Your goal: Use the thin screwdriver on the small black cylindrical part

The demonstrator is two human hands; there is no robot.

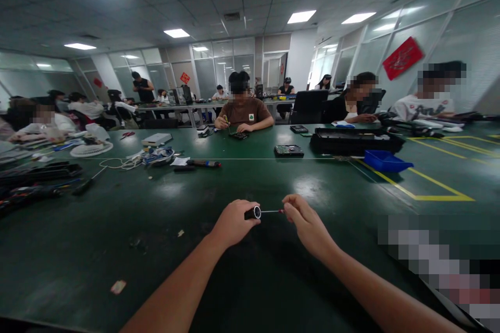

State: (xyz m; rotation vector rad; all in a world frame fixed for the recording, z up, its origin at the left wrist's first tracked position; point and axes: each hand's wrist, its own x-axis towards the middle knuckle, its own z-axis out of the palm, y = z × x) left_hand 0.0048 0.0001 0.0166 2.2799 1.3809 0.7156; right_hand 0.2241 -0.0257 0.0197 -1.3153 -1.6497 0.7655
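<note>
My left hand [236,221] is closed round a small black cylindrical part [253,213] with a pale ring on its end, held above the green table [175,239]. To its right, my right hand [302,216] pinches the red handle of a thin screwdriver [271,212]. The metal shaft points left and its tip is at the ringed end of the black part. Whether the tip touches it or sits inside is too small to tell.
Beyond my hands lie a black and red tool [205,164], a cable bundle [158,156], a hard drive [289,151], a blue tray [386,161] and a long black casing [357,141]. A person [244,112] in brown works opposite. Small scraps lie at the left.
</note>
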